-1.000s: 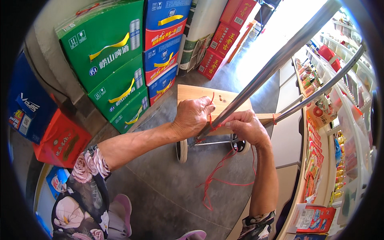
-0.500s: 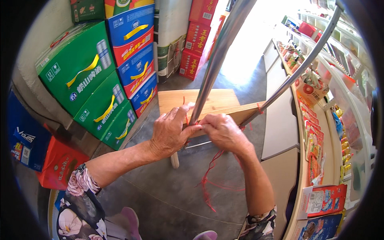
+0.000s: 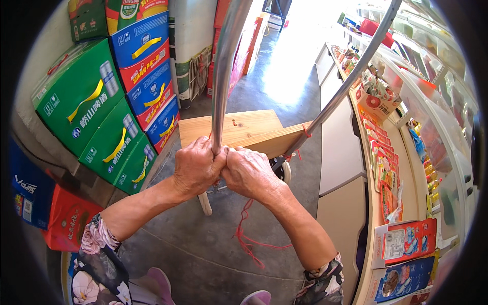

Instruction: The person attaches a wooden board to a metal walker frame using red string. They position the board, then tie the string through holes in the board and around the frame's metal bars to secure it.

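My left hand (image 3: 194, 165) and my right hand (image 3: 251, 172) are closed side by side, knuckles up, at the base of a shiny metal tube (image 3: 227, 66). They grip a thin red string, whose loose tail (image 3: 243, 231) dangles below my right hand to the floor. Just beyond my hands stands an upright wooden board (image 3: 277, 142), bound at its right end to a second metal tube (image 3: 351, 79) with red string (image 3: 306, 129). Behind it lies a flat wooden plank (image 3: 234, 124) with a small hole. The knot area is hidden by my fingers.
Green cartons (image 3: 81, 99) and blue-and-red cartons (image 3: 145, 76) are stacked on the left. A red box (image 3: 73, 216) sits low beside them. A counter with snack packets (image 3: 384, 168) runs along the right. A wheel (image 3: 286, 173) shows beneath the board. My shoes (image 3: 161, 284) are at the bottom.
My hands have closed into tighter fists and drawn together at the tube. The tubes and boards appear shifted left in view, and the wheel has come into sight.
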### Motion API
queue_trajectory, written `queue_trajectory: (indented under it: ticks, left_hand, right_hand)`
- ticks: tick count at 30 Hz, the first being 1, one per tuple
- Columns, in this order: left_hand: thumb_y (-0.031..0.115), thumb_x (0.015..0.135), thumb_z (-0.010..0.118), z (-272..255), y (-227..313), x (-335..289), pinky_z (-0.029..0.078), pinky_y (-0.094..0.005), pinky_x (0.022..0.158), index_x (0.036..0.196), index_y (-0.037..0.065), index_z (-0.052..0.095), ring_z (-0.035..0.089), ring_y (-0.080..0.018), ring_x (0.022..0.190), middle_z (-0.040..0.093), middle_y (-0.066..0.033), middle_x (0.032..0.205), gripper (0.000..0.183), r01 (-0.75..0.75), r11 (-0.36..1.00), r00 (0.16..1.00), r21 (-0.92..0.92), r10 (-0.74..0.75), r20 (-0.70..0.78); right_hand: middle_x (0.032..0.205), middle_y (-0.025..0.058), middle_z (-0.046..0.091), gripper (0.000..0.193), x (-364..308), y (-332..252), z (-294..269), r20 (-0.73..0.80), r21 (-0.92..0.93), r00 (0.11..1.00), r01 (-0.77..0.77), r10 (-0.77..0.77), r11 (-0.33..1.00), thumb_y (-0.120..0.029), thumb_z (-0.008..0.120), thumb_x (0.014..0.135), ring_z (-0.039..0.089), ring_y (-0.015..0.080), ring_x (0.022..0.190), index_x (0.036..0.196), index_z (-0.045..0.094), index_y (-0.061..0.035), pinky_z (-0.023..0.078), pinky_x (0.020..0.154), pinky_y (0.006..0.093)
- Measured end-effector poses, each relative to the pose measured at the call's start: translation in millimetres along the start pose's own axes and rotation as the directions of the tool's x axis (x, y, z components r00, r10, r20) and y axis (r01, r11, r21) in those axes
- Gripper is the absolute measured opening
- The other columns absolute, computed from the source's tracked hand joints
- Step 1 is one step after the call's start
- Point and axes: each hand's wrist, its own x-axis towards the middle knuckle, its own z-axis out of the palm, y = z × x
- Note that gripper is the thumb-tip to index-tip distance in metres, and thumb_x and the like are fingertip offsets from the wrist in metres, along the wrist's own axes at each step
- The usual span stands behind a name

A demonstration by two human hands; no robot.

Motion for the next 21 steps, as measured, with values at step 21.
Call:
queue_trajectory:
  ticks: [21]
  left_hand:
    - [0.034, 0.087, 0.056, 4.1, -6.3, 4.4, 0.049, -0.0401, 0.048, 0.086, 0.004, 0.064, 0.062, -0.0309, 0.059, 0.057, -0.0168, 0.072, 0.031, 0.049, 0.998, 0.999, 0.034, -0.049, 0.010]
  right_hand:
    - [0.062, 0.0133, 0.062, 0.017, 1.8, 2.2, 36.0, -0.364, -0.146, 0.919, 0.100, -0.147, 0.984, -0.016, 0.057, 0.074, 0.064, 0.0280, 0.057, 0.064, 0.062, -0.0036, 0.051, 0.053, 0.0408]
